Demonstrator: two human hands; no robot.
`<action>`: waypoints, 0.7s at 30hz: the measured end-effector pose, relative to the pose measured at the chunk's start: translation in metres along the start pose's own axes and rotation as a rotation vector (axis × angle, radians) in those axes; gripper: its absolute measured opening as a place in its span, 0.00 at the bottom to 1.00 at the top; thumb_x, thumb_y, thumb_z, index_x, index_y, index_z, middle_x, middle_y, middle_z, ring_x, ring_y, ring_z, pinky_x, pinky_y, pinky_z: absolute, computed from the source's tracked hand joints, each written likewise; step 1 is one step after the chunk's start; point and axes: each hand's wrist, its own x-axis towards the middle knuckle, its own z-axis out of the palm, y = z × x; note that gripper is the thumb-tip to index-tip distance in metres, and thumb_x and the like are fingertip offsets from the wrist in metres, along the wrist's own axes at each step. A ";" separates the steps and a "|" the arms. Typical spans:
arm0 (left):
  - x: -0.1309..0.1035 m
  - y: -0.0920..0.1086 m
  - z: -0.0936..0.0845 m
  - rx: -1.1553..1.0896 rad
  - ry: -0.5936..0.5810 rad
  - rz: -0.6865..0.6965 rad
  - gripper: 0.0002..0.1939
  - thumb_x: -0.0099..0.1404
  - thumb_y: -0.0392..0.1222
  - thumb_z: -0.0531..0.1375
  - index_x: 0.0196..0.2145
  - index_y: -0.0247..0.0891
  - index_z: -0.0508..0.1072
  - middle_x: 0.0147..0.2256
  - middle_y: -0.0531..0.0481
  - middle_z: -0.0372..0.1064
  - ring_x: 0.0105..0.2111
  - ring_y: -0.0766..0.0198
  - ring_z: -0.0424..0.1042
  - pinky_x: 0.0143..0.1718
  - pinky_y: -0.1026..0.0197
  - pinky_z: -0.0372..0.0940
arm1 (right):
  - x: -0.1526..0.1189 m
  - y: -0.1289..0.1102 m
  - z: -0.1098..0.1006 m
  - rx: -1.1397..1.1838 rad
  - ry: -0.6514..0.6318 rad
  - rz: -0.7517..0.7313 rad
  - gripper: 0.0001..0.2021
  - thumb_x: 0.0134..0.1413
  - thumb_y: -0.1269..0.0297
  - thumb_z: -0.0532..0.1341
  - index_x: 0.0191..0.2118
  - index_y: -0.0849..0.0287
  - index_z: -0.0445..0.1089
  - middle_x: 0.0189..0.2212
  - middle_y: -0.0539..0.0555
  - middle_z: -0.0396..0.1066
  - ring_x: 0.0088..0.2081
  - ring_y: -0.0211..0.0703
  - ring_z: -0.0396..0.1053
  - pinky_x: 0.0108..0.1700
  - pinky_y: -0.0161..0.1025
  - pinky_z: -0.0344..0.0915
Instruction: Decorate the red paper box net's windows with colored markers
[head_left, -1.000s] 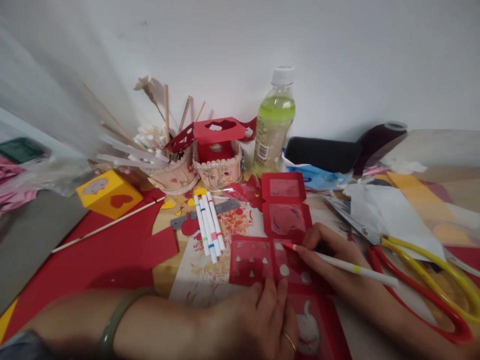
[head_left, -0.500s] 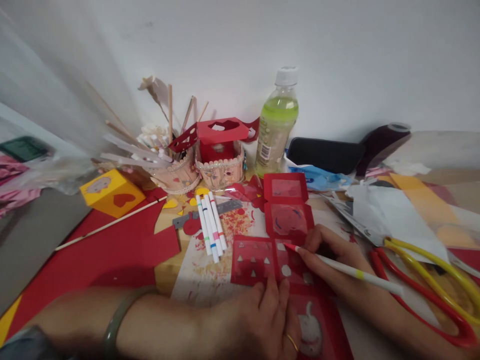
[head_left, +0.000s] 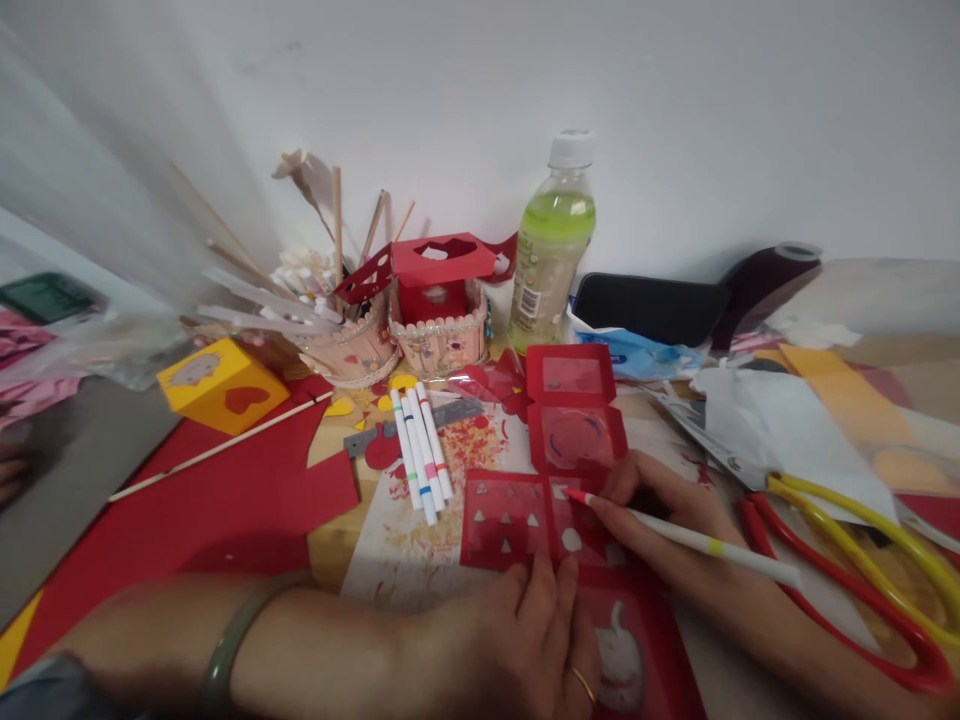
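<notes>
My right hand pinches a white marker with a yellow band, its red tip touching a small pale cut-out window in a red card panel. This panel belongs to a cross-shaped red card piece with clear film behind its cut-outs. My left hand lies over the card's lower part, fingers stretched out and pressing it down. Beside those fingers shows a white cat-like shape. Triangle cut-outs fill the left panel. Blue curved lines mark the round window above.
White markers lie left of the card, by a grey ruler. Large scissors rest at right. Behind stand a green drink bottle and decorated holders. A yellow box sits left; another person's fingers show at the edge.
The marker tip has shifted slightly left within the same small window. My left hand stays in place. Another person's fingers have come into view at the left edge.
</notes>
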 end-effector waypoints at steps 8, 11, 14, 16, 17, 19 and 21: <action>-0.001 0.001 0.000 -0.006 -0.017 0.003 0.11 0.66 0.35 0.52 0.36 0.29 0.73 0.39 0.40 0.75 0.36 0.56 0.75 0.30 0.62 0.68 | 0.000 -0.001 -0.002 0.011 0.030 -0.018 0.11 0.55 0.63 0.56 0.23 0.55 0.57 0.21 0.47 0.61 0.24 0.38 0.58 0.24 0.35 0.57; -0.001 0.000 0.000 -0.011 -0.020 0.003 0.11 0.66 0.35 0.52 0.37 0.29 0.73 0.39 0.40 0.75 0.37 0.56 0.75 0.31 0.62 0.68 | 0.000 -0.002 -0.001 0.008 0.036 -0.003 0.10 0.54 0.63 0.57 0.24 0.55 0.58 0.21 0.47 0.62 0.24 0.38 0.58 0.25 0.35 0.58; -0.001 0.001 0.000 -0.008 -0.002 -0.001 0.10 0.66 0.35 0.52 0.36 0.29 0.73 0.38 0.41 0.75 0.36 0.56 0.76 0.29 0.63 0.68 | 0.001 -0.002 0.000 0.011 0.029 0.008 0.11 0.54 0.63 0.57 0.23 0.55 0.58 0.21 0.47 0.62 0.24 0.38 0.59 0.25 0.35 0.57; 0.000 0.001 0.000 -0.006 0.014 -0.005 0.10 0.66 0.35 0.52 0.36 0.29 0.73 0.38 0.41 0.75 0.35 0.56 0.76 0.28 0.63 0.68 | 0.001 -0.001 0.000 0.012 0.027 0.002 0.11 0.54 0.63 0.57 0.23 0.55 0.58 0.21 0.47 0.62 0.24 0.38 0.59 0.24 0.35 0.57; 0.000 0.001 0.000 -0.005 0.018 -0.002 0.10 0.66 0.35 0.52 0.36 0.29 0.73 0.38 0.41 0.75 0.35 0.56 0.76 0.29 0.63 0.68 | 0.001 -0.001 0.000 0.009 0.043 0.000 0.11 0.54 0.63 0.57 0.23 0.55 0.58 0.21 0.47 0.62 0.24 0.38 0.59 0.25 0.35 0.58; 0.000 0.000 0.000 -0.006 0.007 0.004 0.10 0.66 0.34 0.52 0.36 0.29 0.73 0.38 0.41 0.75 0.36 0.56 0.76 0.30 0.62 0.68 | 0.001 -0.001 -0.001 0.001 0.067 -0.005 0.10 0.53 0.63 0.58 0.23 0.55 0.59 0.21 0.47 0.63 0.24 0.38 0.60 0.25 0.35 0.58; -0.001 0.000 0.000 -0.004 -0.003 0.009 0.11 0.66 0.35 0.52 0.36 0.29 0.73 0.38 0.41 0.75 0.36 0.56 0.76 0.30 0.62 0.68 | 0.001 -0.002 -0.002 -0.002 0.041 -0.006 0.10 0.53 0.63 0.57 0.23 0.55 0.59 0.21 0.47 0.63 0.24 0.38 0.60 0.25 0.35 0.58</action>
